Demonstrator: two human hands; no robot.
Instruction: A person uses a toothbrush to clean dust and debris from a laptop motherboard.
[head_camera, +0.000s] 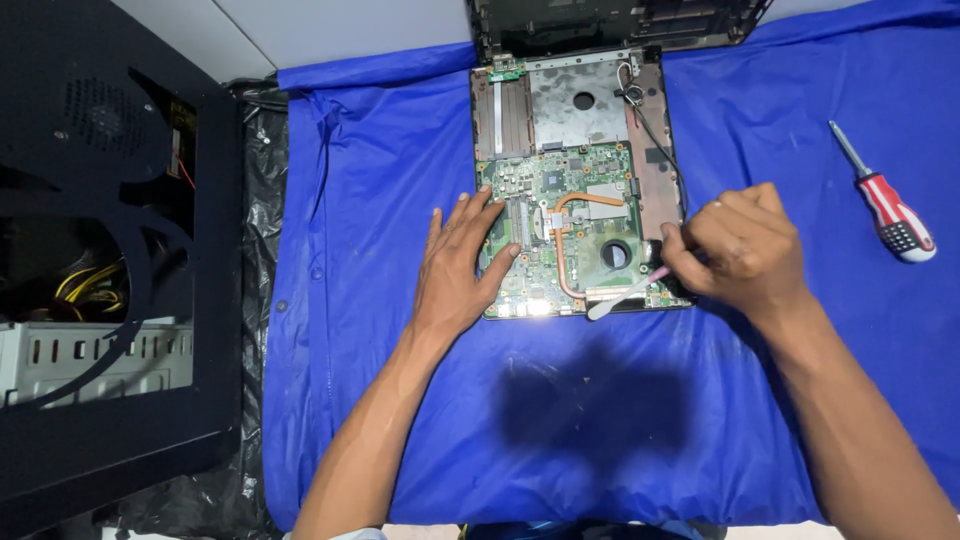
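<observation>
Blue cloth (380, 400) covers the bench nearest the viewer, and both forearms reach across it from six o'clock toward an opened laptop base (580, 180) lying at twelve o'clock. Its green motherboard (545, 250) is exposed, with a copper heat pipe (565, 255) curving over it and a round fan opening (614, 254) beside the pipe.

Left hand (458, 268) lies flat and spread at the board's nine o'clock edge, fingers resting on the board, gripping nothing and seemingly steadying it. Right hand (735, 248) is closed around a slim white-and-pink tool (625, 293) at the board's four o'clock corner, the pale end lying over the lower edge of the board; what sort of tip it has I cannot tell.

By my judgement the work is at a cleaning or prying stage on the lower right part of the board. Any next move there calls for a light touch, keeping the board pinned and clear of the thin black cable (655, 135) at one o'clock.

A red-handled screwdriver (890, 210) lies unused at three o'clock. An open black computer case (100, 250) stands at nine o'clock.
</observation>
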